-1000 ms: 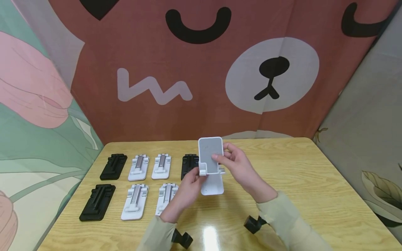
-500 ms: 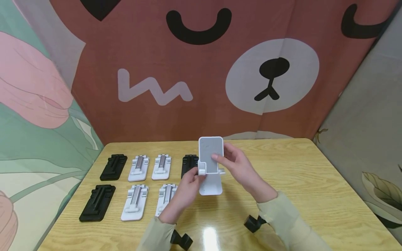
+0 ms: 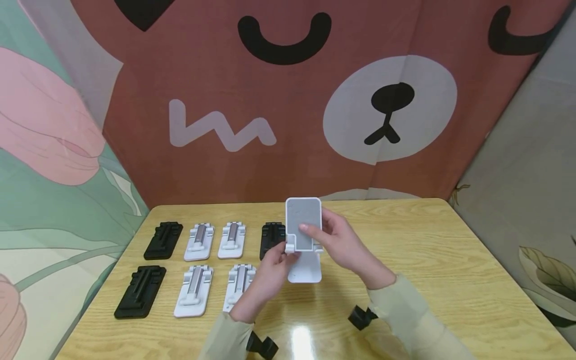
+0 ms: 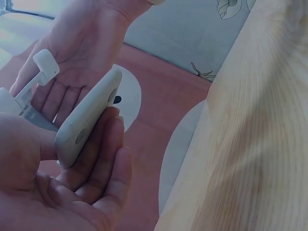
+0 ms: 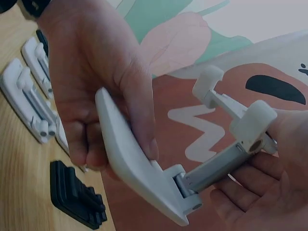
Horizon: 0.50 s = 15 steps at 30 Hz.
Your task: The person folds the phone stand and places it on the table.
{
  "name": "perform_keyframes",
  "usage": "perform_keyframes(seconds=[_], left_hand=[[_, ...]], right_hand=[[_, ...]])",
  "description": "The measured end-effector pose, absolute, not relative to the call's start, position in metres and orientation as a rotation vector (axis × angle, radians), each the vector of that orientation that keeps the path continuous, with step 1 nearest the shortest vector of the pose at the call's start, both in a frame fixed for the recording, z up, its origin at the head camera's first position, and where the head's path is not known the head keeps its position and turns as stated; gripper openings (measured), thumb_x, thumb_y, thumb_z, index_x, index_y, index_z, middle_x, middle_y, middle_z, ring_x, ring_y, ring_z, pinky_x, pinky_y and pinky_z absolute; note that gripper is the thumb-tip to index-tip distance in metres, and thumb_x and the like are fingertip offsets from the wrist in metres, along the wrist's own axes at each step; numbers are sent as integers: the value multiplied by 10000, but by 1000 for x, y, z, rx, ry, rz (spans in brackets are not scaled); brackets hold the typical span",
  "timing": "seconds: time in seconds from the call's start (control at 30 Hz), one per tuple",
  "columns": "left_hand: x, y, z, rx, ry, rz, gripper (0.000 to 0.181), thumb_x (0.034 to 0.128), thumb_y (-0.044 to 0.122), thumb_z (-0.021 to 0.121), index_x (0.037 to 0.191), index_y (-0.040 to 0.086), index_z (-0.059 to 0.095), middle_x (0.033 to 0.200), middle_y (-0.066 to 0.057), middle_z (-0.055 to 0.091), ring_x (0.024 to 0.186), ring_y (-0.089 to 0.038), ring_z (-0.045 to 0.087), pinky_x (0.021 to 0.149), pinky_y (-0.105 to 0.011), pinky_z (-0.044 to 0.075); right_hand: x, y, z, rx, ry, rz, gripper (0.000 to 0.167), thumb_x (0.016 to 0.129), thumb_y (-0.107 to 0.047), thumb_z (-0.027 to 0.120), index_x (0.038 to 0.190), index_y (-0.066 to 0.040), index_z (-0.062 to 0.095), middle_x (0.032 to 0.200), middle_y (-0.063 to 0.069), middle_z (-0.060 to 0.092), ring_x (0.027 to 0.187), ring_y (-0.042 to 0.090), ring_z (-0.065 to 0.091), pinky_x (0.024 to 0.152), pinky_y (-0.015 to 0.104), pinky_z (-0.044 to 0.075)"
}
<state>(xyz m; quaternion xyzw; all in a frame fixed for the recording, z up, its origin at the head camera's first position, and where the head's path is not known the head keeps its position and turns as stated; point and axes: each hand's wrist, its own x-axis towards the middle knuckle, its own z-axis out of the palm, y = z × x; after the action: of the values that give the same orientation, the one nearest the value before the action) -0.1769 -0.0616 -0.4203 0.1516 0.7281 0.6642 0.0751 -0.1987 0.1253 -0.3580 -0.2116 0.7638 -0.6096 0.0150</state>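
Observation:
A white phone stand (image 3: 297, 212) with a grey pad is held unfolded above the table. My left hand (image 3: 268, 275) pinches its white base plate (image 4: 84, 120) between thumb and fingers. On the upper plate, the right hand (image 3: 348, 247) lays its thumb over the grey pad, with fingers behind. The right wrist view shows the metal arm (image 5: 214, 167) extended from the base hinge, the two white hooks (image 5: 251, 126) beyond it, and the right hand's fingers (image 5: 250, 180) beneath. Part of the upper plate is hidden there.
Folded white phone stands (image 3: 192, 291) and black phone stands (image 3: 140, 292) lie in two rows on the left of the wooden table (image 3: 427, 280). One black stand (image 3: 271, 240) lies just behind the left hand. A printed cloth (image 3: 288, 165) hangs behind the table's back edge.
The stand has shifted very slightly down and to the right in view. The right thumb has slid a little left and down across the grey pad. Both hands keep hold.

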Motion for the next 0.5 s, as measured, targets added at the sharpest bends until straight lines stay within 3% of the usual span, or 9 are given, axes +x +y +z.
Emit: perform_keyframes(seconds=[0.5], left_hand=[[-176,-63,-421,474,2126,1970,467,1069,175,515,1395,-152,442,1097,-198,715,1004,-271,696,858,-356,560]], right_hand=[[-216,131,-365,-604,2479,-1818,398,1013,-302,668,1319,-51,630,1174,91,706,1026,242,686,888,440,553]])
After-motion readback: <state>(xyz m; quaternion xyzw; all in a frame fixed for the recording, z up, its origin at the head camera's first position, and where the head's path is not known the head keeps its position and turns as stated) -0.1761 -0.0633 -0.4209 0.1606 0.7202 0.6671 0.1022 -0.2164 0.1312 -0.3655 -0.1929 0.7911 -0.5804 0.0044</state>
